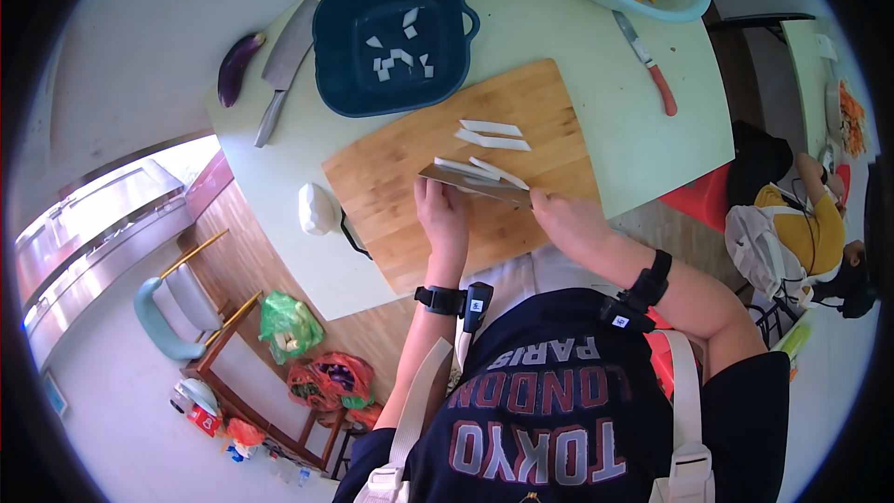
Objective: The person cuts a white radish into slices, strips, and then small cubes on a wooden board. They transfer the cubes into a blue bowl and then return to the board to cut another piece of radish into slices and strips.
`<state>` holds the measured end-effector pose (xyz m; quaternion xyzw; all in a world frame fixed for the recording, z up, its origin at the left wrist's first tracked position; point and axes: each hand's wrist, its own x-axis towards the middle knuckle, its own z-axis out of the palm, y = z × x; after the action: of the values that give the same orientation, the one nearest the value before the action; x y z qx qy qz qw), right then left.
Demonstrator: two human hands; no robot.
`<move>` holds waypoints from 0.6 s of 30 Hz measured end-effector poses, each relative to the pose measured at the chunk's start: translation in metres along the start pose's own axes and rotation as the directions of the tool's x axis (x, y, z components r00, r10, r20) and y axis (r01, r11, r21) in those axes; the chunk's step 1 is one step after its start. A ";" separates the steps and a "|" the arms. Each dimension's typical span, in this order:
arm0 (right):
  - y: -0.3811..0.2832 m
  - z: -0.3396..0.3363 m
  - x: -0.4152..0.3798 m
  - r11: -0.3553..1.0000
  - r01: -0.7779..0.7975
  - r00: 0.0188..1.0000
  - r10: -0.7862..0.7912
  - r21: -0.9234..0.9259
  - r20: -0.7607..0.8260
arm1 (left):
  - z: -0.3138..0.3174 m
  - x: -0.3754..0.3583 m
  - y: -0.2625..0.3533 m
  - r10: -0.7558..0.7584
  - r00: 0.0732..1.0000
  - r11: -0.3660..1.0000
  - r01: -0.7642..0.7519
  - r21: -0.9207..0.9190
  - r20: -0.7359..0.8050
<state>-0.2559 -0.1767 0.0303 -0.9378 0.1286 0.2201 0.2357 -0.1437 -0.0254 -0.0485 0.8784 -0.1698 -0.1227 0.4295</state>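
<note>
My right hand (566, 222) grips the handle of a kitchen knife (480, 188), whose blade lies slanted over a wooden cutting board (549, 93). At the blade's far left end, the bent fingers of my left hand (442, 216) close against the metal; their tips are partly hidden. White vegetable strips (500, 173) lie just beyond the blade, partly covered by it. Farther up the board are more white strips (494, 142). A dark blue basin (391, 98) behind the board holds several small white cut pieces (401, 58).
A cleaver (289, 51) and an eggplant (239, 69) lie left of the basin. Left of the board sits a peeled white chunk (318, 210). A red-handled knife (652, 70) and a light blue bowl (694, 0) of orange slices are at right. Another person (792, 233) sits farther right.
</note>
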 end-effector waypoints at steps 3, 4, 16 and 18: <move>-0.008 -0.006 0.012 0.998 0.000 1.000 -0.002 0.069 0.030 | 0.001 0.002 0.004 0.020 0.999 1.000 -0.020 -0.017 -0.032; -0.010 -0.007 0.016 0.997 0.018 0.999 -0.021 0.076 0.040 | 0.001 0.002 0.002 0.022 0.999 1.000 -0.022 -0.002 -0.033; -0.018 0.009 0.047 0.989 0.057 0.997 -0.049 0.134 -0.057 | 0.004 0.000 -0.012 0.057 0.998 0.996 -0.056 0.068 -0.014; -0.012 0.024 0.059 0.978 0.120 0.986 -0.097 0.172 -0.137 | 0.003 0.001 -0.011 0.054 0.999 0.993 -0.053 0.103 -0.004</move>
<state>-0.2089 -0.1628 -0.0123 -0.9306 0.1112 0.1338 0.3221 -0.1421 -0.0216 -0.0590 0.8949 -0.1977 -0.0991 0.3876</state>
